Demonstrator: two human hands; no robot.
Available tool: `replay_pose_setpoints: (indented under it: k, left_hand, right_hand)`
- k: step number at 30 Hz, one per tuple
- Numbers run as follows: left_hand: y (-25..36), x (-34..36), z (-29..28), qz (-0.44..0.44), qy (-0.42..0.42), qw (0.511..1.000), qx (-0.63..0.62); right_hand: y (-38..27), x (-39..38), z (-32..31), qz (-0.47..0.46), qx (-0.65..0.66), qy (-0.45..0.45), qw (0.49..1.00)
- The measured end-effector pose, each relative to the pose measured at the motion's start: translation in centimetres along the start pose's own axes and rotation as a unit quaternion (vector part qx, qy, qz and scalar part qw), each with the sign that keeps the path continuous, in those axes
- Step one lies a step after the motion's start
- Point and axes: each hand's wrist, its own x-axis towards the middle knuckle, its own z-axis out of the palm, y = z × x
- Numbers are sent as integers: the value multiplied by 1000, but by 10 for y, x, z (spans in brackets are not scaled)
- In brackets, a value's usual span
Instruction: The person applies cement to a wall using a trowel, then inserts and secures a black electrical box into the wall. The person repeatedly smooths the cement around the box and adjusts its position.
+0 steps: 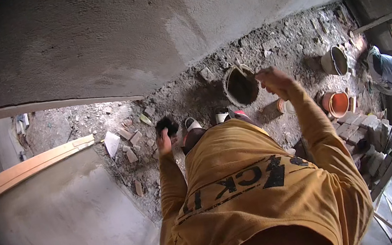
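Plastering work, viewed from above, at the stage of loading mortar.

Right hand (274, 82): upper centre-right of the frame, clenched around the handle of a trowel (250, 74) whose blade reaches over the rim of the mortar bucket (240, 86). Blade detail is too small to tell whether it carries any mortar.

Left hand (164, 143): centre-left, grasping a dark, flat pad-like object, seemingly a hawk or float (166, 125), held just above the rubble floor (191, 92) and apart from the bucket.

Mortar bucket: round, dark wet mix inside, standing on the floor just beyond the person's shoes (206, 121), at centre of the frame.

Surroundings: grey plastered wall (115, 32) across the upper frame, with a wetter patch near its lower edge; a second smooth wall face at lower left; a wooden straightedge (33, 166) at left; broken brick pieces (127, 143) on the floor; orange bucket (337, 102) and grey bucket (334, 60) at right; stacked bricks (369, 133) at lower right; another person (390, 71) crouching at far right.

Judged step: scooping mix from the bucket. The next move calls for a steady lift of the loaded blade, kept level, across to the object in the left hand.
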Motion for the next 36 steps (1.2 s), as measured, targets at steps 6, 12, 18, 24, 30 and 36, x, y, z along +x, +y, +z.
replay_pose_setpoints:
  k: [6,12,18,24,30,36]
  left_hand:
    - [88,-38,59,3,-46,999,-28]
    - [197,-72,87,205,-70,970,-107]
    - [343,-122,79,466,-96,870,-128]
    - [407,-160,52,590,-97,799,-72]
    - [428,-150,17,597,-112,787,-109]
    - [453,-145,-20,614,-134,778,-5]
  right_hand:
    - [193,69,26,44,-281,-1,959]
    - [149,121,13,-71,-378,93,919]
    - [-239,11,74,-588,-185,114,779]
    - [-385,-81,150,-719,-202,58,663]
    - [-415,-113,200,-690,-230,45,685]
    - [-437,-104,219,-748,-197,75,629]
